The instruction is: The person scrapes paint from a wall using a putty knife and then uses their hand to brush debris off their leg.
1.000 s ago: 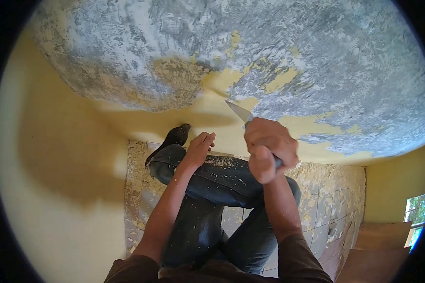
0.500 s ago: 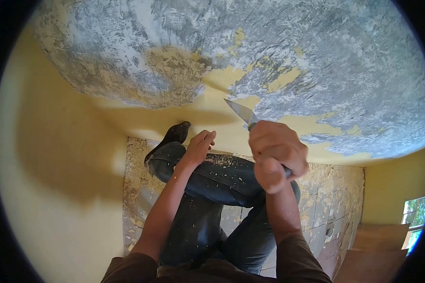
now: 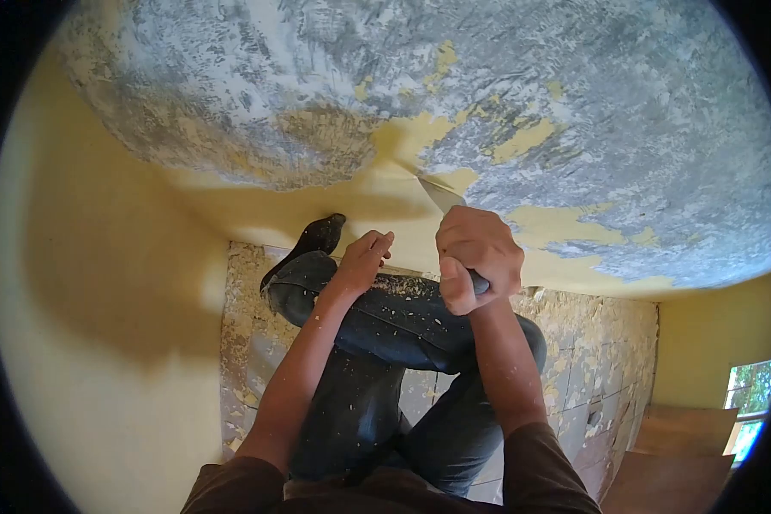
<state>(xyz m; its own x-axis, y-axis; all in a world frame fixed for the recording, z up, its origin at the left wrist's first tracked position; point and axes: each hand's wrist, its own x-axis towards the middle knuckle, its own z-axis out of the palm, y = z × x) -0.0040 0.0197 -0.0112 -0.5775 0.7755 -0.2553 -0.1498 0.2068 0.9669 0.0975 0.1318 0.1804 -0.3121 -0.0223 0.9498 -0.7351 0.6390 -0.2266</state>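
Gripping a scraper (image 3: pixel 441 195), right hand (image 3: pixel 475 257) works unlabeled wall (image 3: pixel 574 111).

The far wall (image 3: pixel 522 77) is mottled grey and white with leftover yellow patches, and plain yellow below and at left. The jeans (image 3: pixel 403 325) are dark blue, speckled with pale yellow flakes; the shoe (image 3: pixel 317 236) is black. The scraper (image 3: pixel 441 195) blade is silvery grey.

Most of the scraper (image 3: pixel 444 196) is covered by the right hand (image 3: pixel 475 257): only a short stretch of blade is seen above the fingers (image 3: pixel 480 230), and a dark stub of handle below them. The blade's edge is too blurred to be told from the wall (image 3: pixel 574 103). The palm of the left hand (image 3: pixel 364 259) is hidden.
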